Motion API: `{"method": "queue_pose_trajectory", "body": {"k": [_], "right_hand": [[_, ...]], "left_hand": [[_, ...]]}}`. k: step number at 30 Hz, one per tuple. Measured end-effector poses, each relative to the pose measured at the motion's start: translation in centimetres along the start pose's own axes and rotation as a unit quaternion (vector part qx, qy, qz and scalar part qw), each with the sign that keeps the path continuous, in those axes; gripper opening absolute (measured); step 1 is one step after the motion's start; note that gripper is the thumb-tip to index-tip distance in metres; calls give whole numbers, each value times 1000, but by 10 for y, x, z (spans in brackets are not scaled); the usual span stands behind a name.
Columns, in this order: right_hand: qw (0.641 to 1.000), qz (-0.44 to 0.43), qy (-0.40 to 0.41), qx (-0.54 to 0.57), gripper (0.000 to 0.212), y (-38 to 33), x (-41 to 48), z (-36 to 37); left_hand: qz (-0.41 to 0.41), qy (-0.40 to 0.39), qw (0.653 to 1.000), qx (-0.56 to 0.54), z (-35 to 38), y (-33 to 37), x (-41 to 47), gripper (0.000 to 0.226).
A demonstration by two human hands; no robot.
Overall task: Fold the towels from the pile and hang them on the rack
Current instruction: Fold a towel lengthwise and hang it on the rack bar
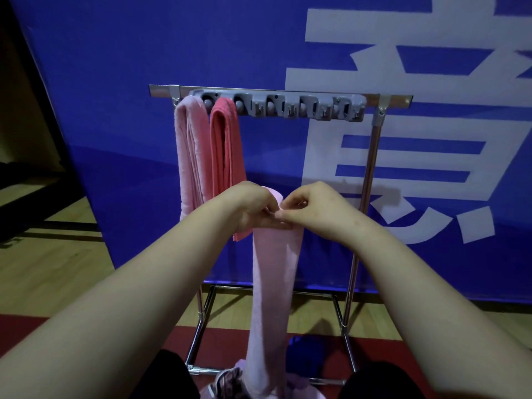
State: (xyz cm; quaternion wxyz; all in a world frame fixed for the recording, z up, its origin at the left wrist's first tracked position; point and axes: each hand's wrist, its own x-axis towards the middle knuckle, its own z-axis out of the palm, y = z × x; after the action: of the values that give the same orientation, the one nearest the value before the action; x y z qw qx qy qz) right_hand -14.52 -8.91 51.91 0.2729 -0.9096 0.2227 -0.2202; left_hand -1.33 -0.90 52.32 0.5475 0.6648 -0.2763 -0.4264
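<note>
Head cam: L hand (256,210) & R hand (315,208) both pinch the top edge of a pale pink towel (273,283), fingertips nearly touching, in front of the rack (371,156) and below its top bar. Towel hangs straight down in a narrow strip, btm end reaching the pile (230,380) at the rack's foot. At the rack's left end hang a light pink towel (190,151) outermost and a coral towel (226,145) just beside it, both from the grey clip strip (299,108) on the top bar. Blue banner (115,82) stands behind the rack.
</note>
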Motion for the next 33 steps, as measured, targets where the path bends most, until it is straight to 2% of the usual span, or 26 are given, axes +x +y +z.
{"method": "queue_pose_trajectory", "body": {"k": [3,8,10,12,13,15,18,21,23,29,33], "right_hand": [[1000,4,-11,-20,27,5,3,2],[998,25,35,40,18,9,1,5],[996,36,40,68,17,9,-1,4],[997,35,45,59,16,10,-1,1],[997,32,51,47,16,10,-1,-1],[997,30,67,32,16,12,0,-5],[996,20,88,13,13,14,2,-13],[994,27,97,-33,11,19,2,-19],[993,39,87,-66,14,24,2,-18],[987,76,76,-123,9,29,1,-24],[984,77,124,-98,9,35,3,-28]], "left_hand": [[3,-3,999,-35,-1,-3,4,37],[8,-17,997,-78,7,-5,2,45],[3,-20,996,-90,6,-6,2,41],[4,5,999,45,1,-7,0,28],[21,21,986,162,-3,-9,-4,23],[-17,23,949,314,-8,-16,-4,27],[-45,26,894,444,-13,-27,1,28],[14,71,813,577,-26,-24,6,21],[53,97,781,614,-35,-17,10,19],[178,134,758,613,-48,4,11,21],[236,173,726,622,-50,8,11,25]]}}
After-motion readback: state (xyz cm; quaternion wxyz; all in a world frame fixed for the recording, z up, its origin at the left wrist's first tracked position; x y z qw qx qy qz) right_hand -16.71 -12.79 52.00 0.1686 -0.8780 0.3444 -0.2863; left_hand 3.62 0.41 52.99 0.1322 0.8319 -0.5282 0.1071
